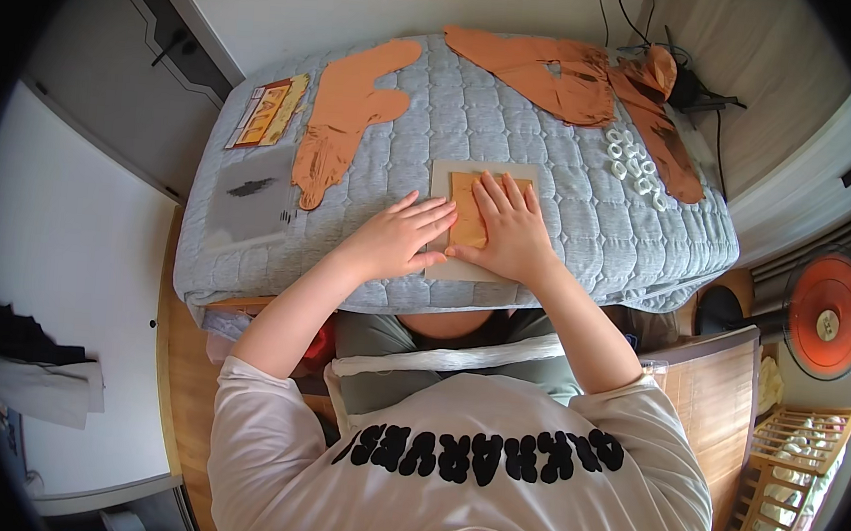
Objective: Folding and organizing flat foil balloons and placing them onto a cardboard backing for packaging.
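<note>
In front of me, a flat, tan-orange rectangular piece [467, 233], perhaps folded foil or paper, lies on a light grey board [435, 263]. My right hand [510, 230] rests on it palm down, with its fingers spread. My left hand [403, 236] lies flat at the left side of the piece, its fingertips touching the edge and its thumb near the right thumb. Neither hand grips anything. What lies under the right palm is hidden. Beyond the left hand is a flat, copper-coloured foil shape [353, 98], like an uninflated balloon.
The quilted grey mattress [415, 132] carries a clear plastic sleeve [252, 204], a yellow printed packet [270, 112], more copper foil shapes [547, 77] and several white rings [633, 167]. At right stand an orange fan [828, 318] and a wooden rack [797, 459].
</note>
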The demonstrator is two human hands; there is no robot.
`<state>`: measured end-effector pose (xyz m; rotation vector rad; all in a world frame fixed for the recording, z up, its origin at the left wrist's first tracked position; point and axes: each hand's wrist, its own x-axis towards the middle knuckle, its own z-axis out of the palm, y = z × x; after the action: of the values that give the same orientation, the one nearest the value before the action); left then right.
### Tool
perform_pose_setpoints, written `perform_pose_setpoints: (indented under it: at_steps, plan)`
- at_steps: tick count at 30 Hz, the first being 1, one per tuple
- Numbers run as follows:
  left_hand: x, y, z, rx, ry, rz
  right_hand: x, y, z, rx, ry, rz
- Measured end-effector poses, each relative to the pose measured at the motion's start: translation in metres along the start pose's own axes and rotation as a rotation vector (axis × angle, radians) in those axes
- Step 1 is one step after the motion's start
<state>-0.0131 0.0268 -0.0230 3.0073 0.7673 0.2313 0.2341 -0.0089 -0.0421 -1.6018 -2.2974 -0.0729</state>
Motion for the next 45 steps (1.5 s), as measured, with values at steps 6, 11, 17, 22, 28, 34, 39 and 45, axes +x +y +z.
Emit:
perform_pose_setpoints:
  at_steps: [6,11,17,22,28,34,39,45]
  plan:
    - [0.022,-0.022,-0.022,-0.145,-0.167,-0.028,-0.001,-0.001,0.0,-0.005,-0.025,-0.006]
    - [0.029,-0.033,0.005,-0.169,0.156,-0.174,0.004,-0.01,-0.004,0.011,-0.034,-0.013]
    - [0.026,-0.016,-0.002,-0.094,-0.082,-0.273,0.002,-0.006,-0.006,0.002,-0.052,0.004]
    - [-0.008,0.071,-0.124,-0.677,0.259,0.004,-0.003,0.003,-0.011,-0.018,-0.067,0.035]
    - [-0.06,0.133,-0.126,-1.186,0.467,0.528,-0.001,-0.005,-0.009,0.001,-0.053,0.014]
    - [-0.094,0.169,-0.152,-1.154,0.902,0.936,0.003,-0.01,-0.001,0.025,-0.023,-0.022]
    - [-0.102,0.091,-0.129,-1.315,1.536,-0.373,-0.001,-0.006,-0.002,0.035,-0.005,-0.006]
    - [-0.209,-0.094,-0.062,0.22,0.673,-1.152,0.0,-0.003,-0.002,0.035,-0.023,-0.001]
